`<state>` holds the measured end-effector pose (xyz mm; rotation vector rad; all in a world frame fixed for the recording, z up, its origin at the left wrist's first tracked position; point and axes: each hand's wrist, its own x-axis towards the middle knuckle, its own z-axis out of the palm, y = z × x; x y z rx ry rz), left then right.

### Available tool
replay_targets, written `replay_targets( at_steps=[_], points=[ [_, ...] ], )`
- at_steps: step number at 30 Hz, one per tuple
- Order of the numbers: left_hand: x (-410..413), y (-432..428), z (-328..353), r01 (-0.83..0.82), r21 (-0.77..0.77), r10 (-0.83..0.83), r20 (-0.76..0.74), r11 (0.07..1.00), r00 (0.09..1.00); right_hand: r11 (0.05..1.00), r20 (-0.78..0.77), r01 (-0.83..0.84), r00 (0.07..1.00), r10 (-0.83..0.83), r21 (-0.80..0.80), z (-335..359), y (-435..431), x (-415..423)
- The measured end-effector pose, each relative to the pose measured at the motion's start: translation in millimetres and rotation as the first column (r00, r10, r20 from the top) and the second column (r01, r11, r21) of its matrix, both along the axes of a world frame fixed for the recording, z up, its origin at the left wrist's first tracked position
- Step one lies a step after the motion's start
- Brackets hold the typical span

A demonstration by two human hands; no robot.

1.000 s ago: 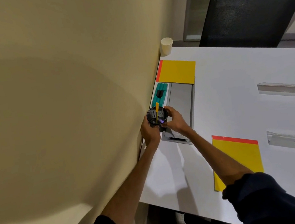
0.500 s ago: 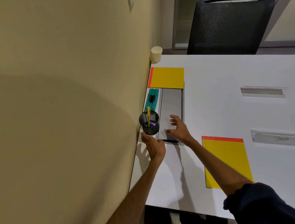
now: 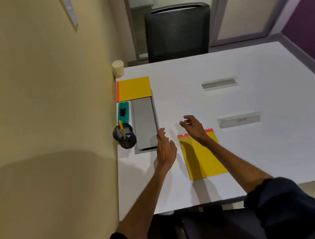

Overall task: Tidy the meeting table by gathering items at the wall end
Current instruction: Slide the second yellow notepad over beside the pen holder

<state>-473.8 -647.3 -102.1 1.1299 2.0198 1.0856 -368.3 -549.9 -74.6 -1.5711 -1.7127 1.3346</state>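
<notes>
Neither grip holds anything: the left hand (image 3: pixel 164 148) hovers with fingers nearly straight just beside the near right corner of the grey cable hatch (image 3: pixel 145 122), and the right hand (image 3: pixel 193 127), loosely curled and wide, hangs over the red top edge of a yellow notepad (image 3: pixel 204 159). That pad lies flat out on the white counter (image 3: pixel 205 66), apart from the wall. At the wall end a black mesh pen cup (image 3: pixel 125 140) stands upright against the beige wall (image 3: pixel 41 93), with a yellow pen (image 3: pixel 121 125) sticking out of it. Beyond the cup lies a teal item (image 3: pixel 123 106) with a small black piece on top, then a second yellow notepad (image 3: pixel 134 88), then a paper cup (image 3: pixel 118 68) at the far corner. Two clear name-plate holders (image 3: pixel 219 83) lie well off to the right. A black mesh chair (image 3: pixel 178 32) stands at the far side.
</notes>
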Motion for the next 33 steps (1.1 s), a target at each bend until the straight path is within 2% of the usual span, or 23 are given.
replay_targets(
  at_steps=[5, 10, 12, 16, 21, 27, 33],
  points=[
    [31.4, 7.0, 4.3, 0.183, -0.022, -0.184, -0.104, 0.983, 0.977, 0.993, 0.018, 0.113, 0.993, -0.114, 0.018, 0.4, 2.6, 48.9],
    [57.8, 8.7, -6.4, 0.365, -0.156, -0.392, -0.208, 0.918, 0.896, 0.983, 0.008, 0.182, 0.983, -0.182, -0.036, -12.3, -1.6, 88.3],
    [65.6, 7.8, -15.0, 0.391, -0.213, -0.436, -0.234, 0.895, 0.869, 0.975, 0.004, 0.209, 0.978, -0.209, -0.07, -20.0, -4.6, 101.1],
    [75.2, 8.6, -31.9, 0.357, -0.305, -0.427, -0.204, 0.883, 0.881, 0.966, 0.014, 0.235, 0.972, -0.234, -0.111, -35.9, -11.9, 120.0],
    [80.8, 13.6, -45.3, 0.358, -0.336, -0.458, -0.292, 0.871, 0.84, 0.973, 0.091, 0.197, 0.978, -0.187, -0.118, -51.9, -15.3, 137.3],
    [91.5, 18.2, -53.2, 0.204, -0.482, -0.418, -0.39, 0.852, 0.821, 0.964, 0.147, 0.23, 0.967, -0.21, -0.135, -65.6, -18.6, 146.8],
    [103.9, 23.4, -55.4, 0.101, -0.616, -0.359, -0.31, 0.781, 0.88, 0.978, 0.294, 0.156, 0.95, -0.11, -0.139, -76.5, -22.1, 150.4]
  ],
)
